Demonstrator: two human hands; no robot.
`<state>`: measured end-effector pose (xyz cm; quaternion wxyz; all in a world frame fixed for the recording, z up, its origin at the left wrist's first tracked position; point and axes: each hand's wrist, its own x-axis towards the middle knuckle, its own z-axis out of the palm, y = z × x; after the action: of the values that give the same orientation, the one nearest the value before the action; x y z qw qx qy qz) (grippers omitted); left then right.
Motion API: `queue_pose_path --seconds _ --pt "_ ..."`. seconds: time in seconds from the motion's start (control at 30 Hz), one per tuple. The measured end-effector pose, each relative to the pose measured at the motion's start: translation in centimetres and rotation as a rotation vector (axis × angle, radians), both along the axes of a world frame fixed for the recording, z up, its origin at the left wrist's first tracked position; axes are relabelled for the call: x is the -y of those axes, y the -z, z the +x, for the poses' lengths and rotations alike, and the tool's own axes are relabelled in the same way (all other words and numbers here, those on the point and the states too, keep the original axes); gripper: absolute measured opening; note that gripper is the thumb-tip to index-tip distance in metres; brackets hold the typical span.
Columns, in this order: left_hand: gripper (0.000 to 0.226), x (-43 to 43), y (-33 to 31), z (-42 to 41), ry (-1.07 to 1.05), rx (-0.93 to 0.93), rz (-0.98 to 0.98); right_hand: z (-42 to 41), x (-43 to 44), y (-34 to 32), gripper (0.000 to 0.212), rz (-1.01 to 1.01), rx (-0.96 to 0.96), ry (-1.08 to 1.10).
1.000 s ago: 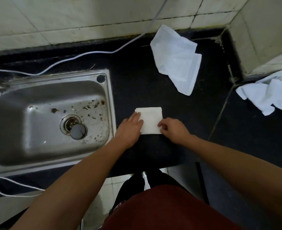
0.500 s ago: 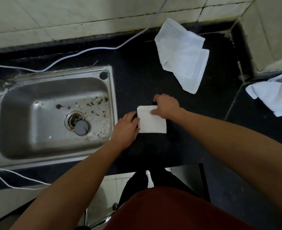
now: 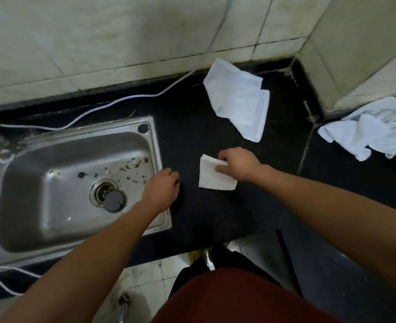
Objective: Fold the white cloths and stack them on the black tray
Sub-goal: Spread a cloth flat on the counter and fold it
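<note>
Fingers (image 3: 223, 157) of the right hand (image 3: 237, 164) pinch the upper right corner of the folded white cloth (image 3: 212, 178), which lies on the black tabletop (image 3: 192, 217) at mid-frame. The left hand (image 3: 163, 187) rests loosely curled, holding nothing, beside the sink (image 3: 87, 132). A loose cloth (image 3: 239, 101) lies at upper centre, and a crumpled heap (image 3: 374, 136) at the right edge.
</note>
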<state>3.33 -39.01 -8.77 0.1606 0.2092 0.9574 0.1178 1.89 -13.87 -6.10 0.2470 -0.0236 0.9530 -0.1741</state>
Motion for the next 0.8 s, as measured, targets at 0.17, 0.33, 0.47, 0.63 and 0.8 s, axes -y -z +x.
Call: queue_pose_path --seconds 0.17,0.33,0.47,0.63,0.8 --pt "0.022 -3.8 -2.1 -2.6 0.186 -0.01 -0.035 4.9 -3.2 -2.6 0.023 0.081 -0.204 0.074" --pt "0.02 -9.9 -4.8 -1.7 0.366 -0.041 0.039 12.4 -7.3 -5.5 0.029 0.145 -0.283 0.254" --pt "0.021 -14.5 -7.5 0.6 0.55 -0.099 0.066 18.6 -9.7 -7.5 0.029 0.22 -0.369 0.406" --pt "0.019 -20.6 -10.7 5.8 0.774 -0.204 0.098 28.1 -11.4 -9.6 0.026 0.336 -0.372 0.559" --pt "0.022 -25.4 -12.0 16.3 0.976 -0.246 0.099 41.8 -10.9 -10.6 0.026 0.454 -0.341 0.733"
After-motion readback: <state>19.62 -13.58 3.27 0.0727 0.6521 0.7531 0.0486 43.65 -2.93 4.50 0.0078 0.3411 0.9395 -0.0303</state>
